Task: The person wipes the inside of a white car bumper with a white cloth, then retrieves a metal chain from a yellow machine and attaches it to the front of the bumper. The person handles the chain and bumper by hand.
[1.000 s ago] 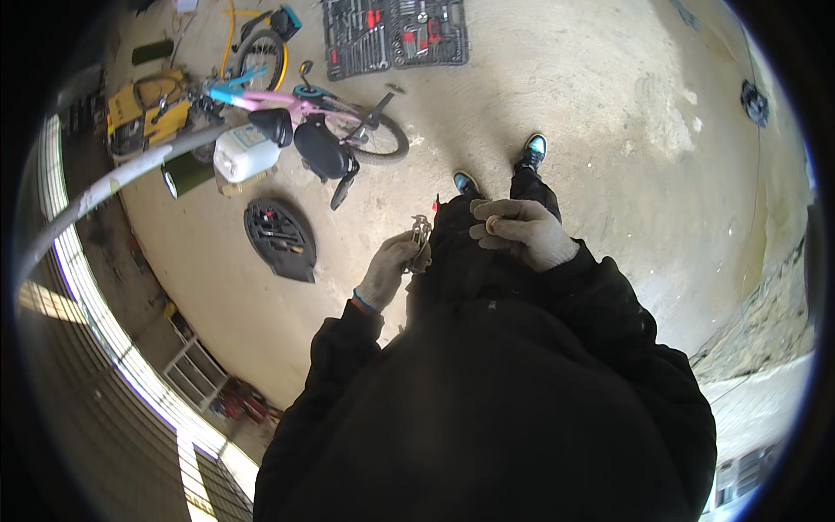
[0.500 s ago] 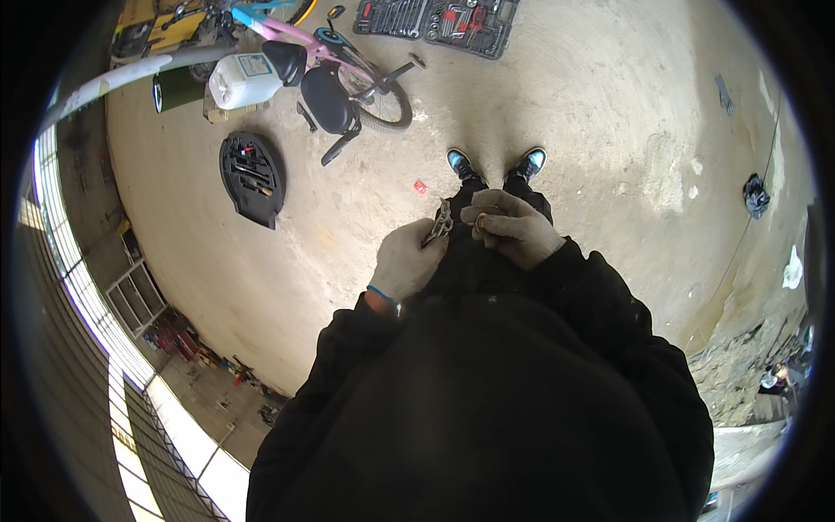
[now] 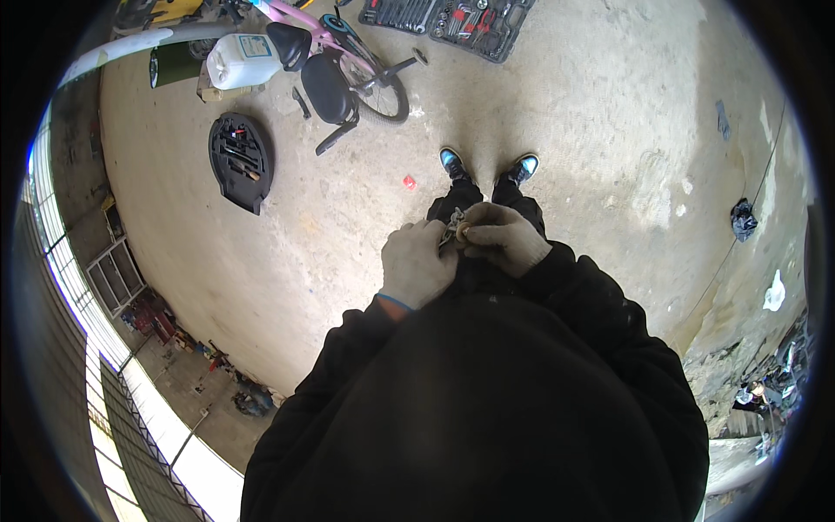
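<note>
Both my hands wear whitish-grey work gloves and meet in front of my body. My left hand [image 3: 419, 263] is closed around a small silvery metal part [image 3: 451, 228] of irregular shape; its exact kind cannot be made out. Thumb and fingers of my right hand [image 3: 506, 239] pinch a small round, brownish ring-like piece [image 3: 463, 232]. The ring-like piece is right beside the metal part and looks to be touching it. My gloves hide much of both.
Ahead lies an open tool case [image 3: 461, 24]. A pink bicycle [image 3: 335, 52] stands at the far left by a white canister [image 3: 245, 61]. A black tray with tools [image 3: 241, 163] and a red scrap [image 3: 410, 183] lie on the concrete floor; a black bag [image 3: 744, 219] is at right.
My hands have come together, bringing the ring-like piece up to the metal part. The metal part has shifted slightly right and is more covered by my gloves. The whole view has tilted slightly.
</note>
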Action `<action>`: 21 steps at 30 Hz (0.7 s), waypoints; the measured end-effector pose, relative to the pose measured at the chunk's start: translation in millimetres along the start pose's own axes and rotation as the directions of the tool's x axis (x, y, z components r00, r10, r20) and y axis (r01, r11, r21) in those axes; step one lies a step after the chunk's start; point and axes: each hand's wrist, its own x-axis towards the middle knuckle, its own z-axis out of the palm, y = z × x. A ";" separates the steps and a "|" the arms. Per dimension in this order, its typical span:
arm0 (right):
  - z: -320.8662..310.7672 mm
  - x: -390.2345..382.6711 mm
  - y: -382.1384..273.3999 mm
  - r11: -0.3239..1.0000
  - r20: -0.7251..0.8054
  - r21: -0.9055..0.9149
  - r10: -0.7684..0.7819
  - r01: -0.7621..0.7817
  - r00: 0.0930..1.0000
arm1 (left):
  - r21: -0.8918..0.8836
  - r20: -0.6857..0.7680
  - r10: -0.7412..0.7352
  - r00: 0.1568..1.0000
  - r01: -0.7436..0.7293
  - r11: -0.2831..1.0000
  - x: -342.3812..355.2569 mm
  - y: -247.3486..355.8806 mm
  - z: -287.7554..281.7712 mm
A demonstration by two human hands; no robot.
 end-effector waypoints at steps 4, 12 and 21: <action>2.8 -0.4 -3.3 1.000 -0.049 -0.014 -0.009 0.008 0.999 | 0.097 -0.087 0.077 0.993 -0.068 0.993 3.8 3.4 -5.4; -5.1 8.5 12.2 0.957 0.006 -0.156 -0.245 0.243 0.970 | 0.164 -0.208 0.171 0.963 -0.138 0.977 7.5 9.1 -0.6; 0.9 -6.5 -4.5 0.970 0.134 0.237 -0.077 0.043 0.988 | -0.454 -0.417 -0.044 0.908 -0.166 0.875 7.2 15.3 3.2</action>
